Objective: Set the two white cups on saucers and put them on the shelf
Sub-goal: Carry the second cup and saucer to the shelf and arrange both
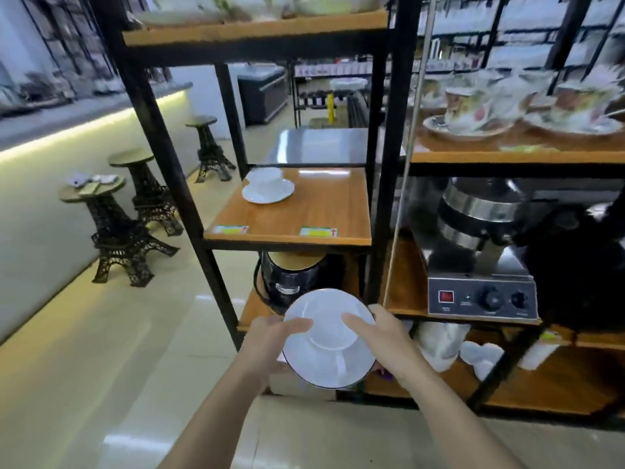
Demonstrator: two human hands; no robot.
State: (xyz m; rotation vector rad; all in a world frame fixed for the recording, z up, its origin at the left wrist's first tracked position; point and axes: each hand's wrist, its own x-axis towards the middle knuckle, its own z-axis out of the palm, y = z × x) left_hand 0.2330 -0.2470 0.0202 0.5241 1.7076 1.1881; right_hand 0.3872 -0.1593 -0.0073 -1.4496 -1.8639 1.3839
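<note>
both hands clamp one round white ceramic saucer (329,340) with a white cup (329,333) seated on it. left hand (270,343) fingers (297,324) lie flat on the near-left rim, right hand (382,336) fingers (355,321) on the right rim, thumbs hidden below. cup handle points back toward the wrists. beyond and above the fingertips, the wooden middle shelf (304,211): second white cup and saucer (267,187) at its far left. bare board lies straight ahead, both hands equally near.
</note>
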